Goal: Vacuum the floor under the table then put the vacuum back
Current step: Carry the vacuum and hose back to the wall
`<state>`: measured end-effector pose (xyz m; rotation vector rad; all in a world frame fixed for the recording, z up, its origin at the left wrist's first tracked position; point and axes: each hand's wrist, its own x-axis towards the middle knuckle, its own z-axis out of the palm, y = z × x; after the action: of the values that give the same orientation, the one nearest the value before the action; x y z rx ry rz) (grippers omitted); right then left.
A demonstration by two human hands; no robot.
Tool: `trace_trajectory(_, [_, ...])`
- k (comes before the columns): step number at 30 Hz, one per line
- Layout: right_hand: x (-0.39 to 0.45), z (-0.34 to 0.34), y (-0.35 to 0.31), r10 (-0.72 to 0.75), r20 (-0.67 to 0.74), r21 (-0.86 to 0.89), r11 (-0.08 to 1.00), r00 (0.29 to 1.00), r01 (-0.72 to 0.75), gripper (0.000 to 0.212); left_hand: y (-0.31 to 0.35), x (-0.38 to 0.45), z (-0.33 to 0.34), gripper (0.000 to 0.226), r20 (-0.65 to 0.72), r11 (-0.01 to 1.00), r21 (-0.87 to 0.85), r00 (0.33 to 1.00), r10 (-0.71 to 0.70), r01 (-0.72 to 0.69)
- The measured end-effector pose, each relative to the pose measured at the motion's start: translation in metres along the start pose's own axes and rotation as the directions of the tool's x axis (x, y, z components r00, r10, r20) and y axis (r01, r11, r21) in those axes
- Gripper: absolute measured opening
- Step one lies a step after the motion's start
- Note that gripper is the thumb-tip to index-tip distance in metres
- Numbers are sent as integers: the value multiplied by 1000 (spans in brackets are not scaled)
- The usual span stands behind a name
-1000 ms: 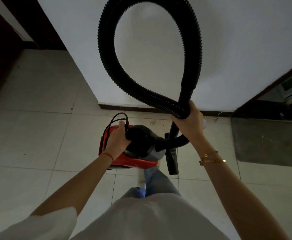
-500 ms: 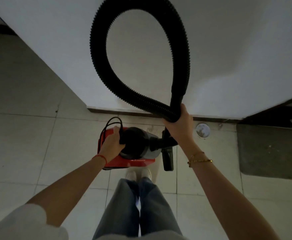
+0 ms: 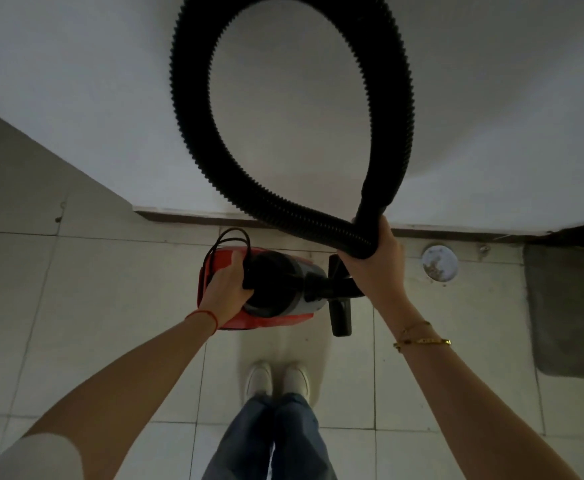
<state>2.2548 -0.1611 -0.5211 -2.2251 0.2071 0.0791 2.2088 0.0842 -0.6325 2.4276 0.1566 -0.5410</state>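
A red and black canister vacuum [image 3: 283, 317] hangs just above the tiled floor, close to the white wall's skirting. My left hand [image 3: 224, 292] grips its black top handle, with the looped black cord [image 3: 229, 239] beside my fingers. Its ribbed black hose [image 3: 193, 109] rises in a big loop in front of the wall. My right hand [image 3: 375, 268] grips the hose where its two runs cross. The black floor nozzle [image 3: 340, 315] hangs below that hand, right of the canister.
A white wall [image 3: 93, 98] with a dark skirting stands straight ahead. A round floor drain cover [image 3: 439, 263] lies right of the vacuum. A grey mat [image 3: 571, 313] covers the floor at the far right. My white shoes [image 3: 278, 377] stand just behind the vacuum.
I have stepped closer to the wall and my feet now stand together. The vacuum sits nearer the skirting, and both hands keep their grips.
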Motion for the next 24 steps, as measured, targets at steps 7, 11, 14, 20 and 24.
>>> trace_trajectory(7, [28,58,70,-2,13,25,1000,1000,1,39,-46,55,66,68,-2,999,32,1000,-6,6])
trace_trajectory(11, [39,78,104,17,34,55,998,999,-19,39,-65,79,87,62,11,998,57,1000,-9,9])
trace_trajectory(14, [43,88,119,24,38,66,997,999,-26,38,-74,90,101,59,26,997,75,1000,-13,11])
trace_trajectory(20, [48,104,138,37,24,70,997,999,-38,41,-82,110,115,61,67,987,157,998,1,-11])
trace_trajectory(24, [54,108,145,31,15,71,997,999,-32,48,-85,122,118,55,88,986,169,996,-24,9])
